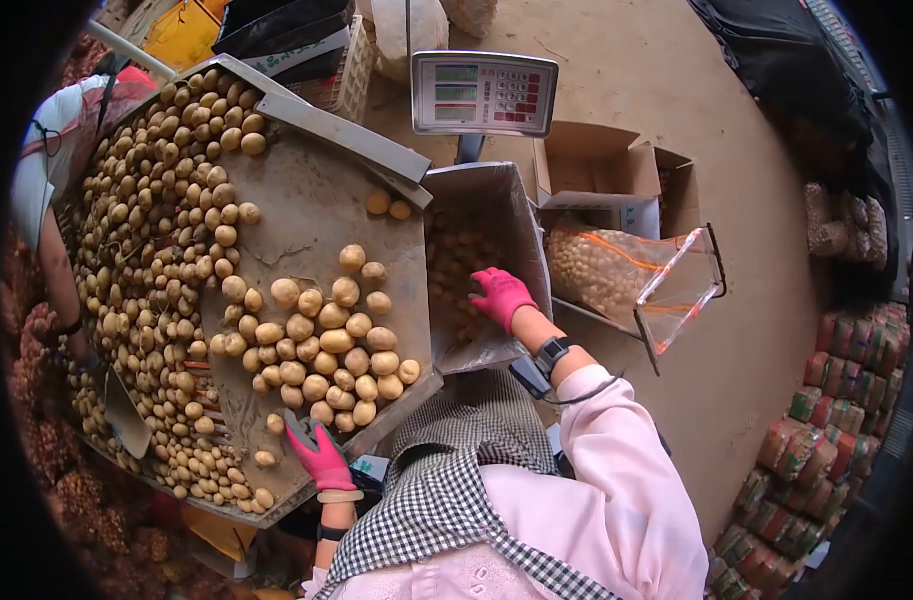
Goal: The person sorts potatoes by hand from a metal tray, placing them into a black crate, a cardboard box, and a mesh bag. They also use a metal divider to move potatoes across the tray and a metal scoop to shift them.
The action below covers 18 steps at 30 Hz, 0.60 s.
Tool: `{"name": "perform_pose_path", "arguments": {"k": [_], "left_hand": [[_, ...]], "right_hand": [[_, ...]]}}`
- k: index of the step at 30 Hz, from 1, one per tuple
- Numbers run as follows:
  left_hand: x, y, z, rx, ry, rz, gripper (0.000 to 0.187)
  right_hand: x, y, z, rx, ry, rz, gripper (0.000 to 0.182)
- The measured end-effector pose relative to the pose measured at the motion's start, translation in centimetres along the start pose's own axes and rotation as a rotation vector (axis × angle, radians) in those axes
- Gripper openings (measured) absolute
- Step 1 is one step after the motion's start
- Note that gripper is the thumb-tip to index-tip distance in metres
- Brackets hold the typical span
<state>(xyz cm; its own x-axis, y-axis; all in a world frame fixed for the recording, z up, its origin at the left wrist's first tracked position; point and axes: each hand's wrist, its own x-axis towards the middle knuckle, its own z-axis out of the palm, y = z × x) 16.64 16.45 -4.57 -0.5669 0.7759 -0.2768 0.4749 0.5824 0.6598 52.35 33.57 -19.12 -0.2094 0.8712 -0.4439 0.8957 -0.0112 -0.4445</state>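
Note:
My left hand (319, 456), in a pink and grey glove, rests at the near edge of the metal sorting table (311, 210). Its fingers are apart, beside a small potato (275, 424) and the near side of a loose group of potatoes (336, 340). My right hand (502, 296), gloved in pink, reaches over an open, lined box (484, 185) with its fingers spread and nothing held. Potatoes (461, 245) lie in the shaded bottom of that box, partly hidden by the hand.
A large heap of potatoes (146, 260) covers the table's left side, where another person's arm (58, 270) reaches in. Beyond the box stands a scale display (484, 95). Cardboard boxes (596, 165) and a net bag of potatoes (601, 270) on a frame are right. Stacked sacks (801, 450) line the far right.

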Motion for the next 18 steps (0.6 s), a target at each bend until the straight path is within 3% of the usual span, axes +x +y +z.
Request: {"name": "perform_pose_path", "arguments": {"k": [1,3,6,7,8,10,11,13,16,18], "left_hand": [[0.1,-1.1,0.1,-0.025,0.001,0.033,0.056],[-0.1,-0.5,0.2,-0.008,0.008,0.068,0.055],[-0.1,-0.5,0.4,0.020,0.034,0.035,0.054],[-0.3,-0.5,0.3,0.096,0.039,0.050,0.054],[-0.2,-0.8,0.2,0.104,0.026,0.044,0.054],[-0.3,-1.6,0.5,-0.005,0.065,-0.001,0.055],[-0.4,-1.6,0.4,0.059,0.064,-0.022,0.056],[-0.5,-1.8,0.5,0.032,0.060,-0.040,0.057],[-0.3,-1.2,0.9,-0.032,0.083,-0.072,0.058],[-0.2,-1.2,0.9,-0.139,0.097,-0.106,0.059]], "right_hand": [[2.5,-0.2,2.1,0.013,0.001,-0.002,0.048],[6.9,0.6,5.9,-0.126,-0.326,0.233,0.051],[10.1,3.1,11.0,-0.216,-0.349,0.275,0.050],[10.4,3.8,11.4,-0.264,-0.358,0.154,0.045],[11.0,4.1,11.9,-0.259,-0.370,0.164,0.045],[12.5,4.9,12.6,-0.075,-0.168,0.312,0.038],[12.8,4.6,11.9,-0.080,-0.170,0.324,0.038],[13.5,2.1,9.6,0.167,0.077,0.167,0.034],[19.6,2.0,14.4,-0.076,-0.099,0.135,0.034],[19.6,0.4,14.7,0.001,-0.021,0.205,0.035]]}}
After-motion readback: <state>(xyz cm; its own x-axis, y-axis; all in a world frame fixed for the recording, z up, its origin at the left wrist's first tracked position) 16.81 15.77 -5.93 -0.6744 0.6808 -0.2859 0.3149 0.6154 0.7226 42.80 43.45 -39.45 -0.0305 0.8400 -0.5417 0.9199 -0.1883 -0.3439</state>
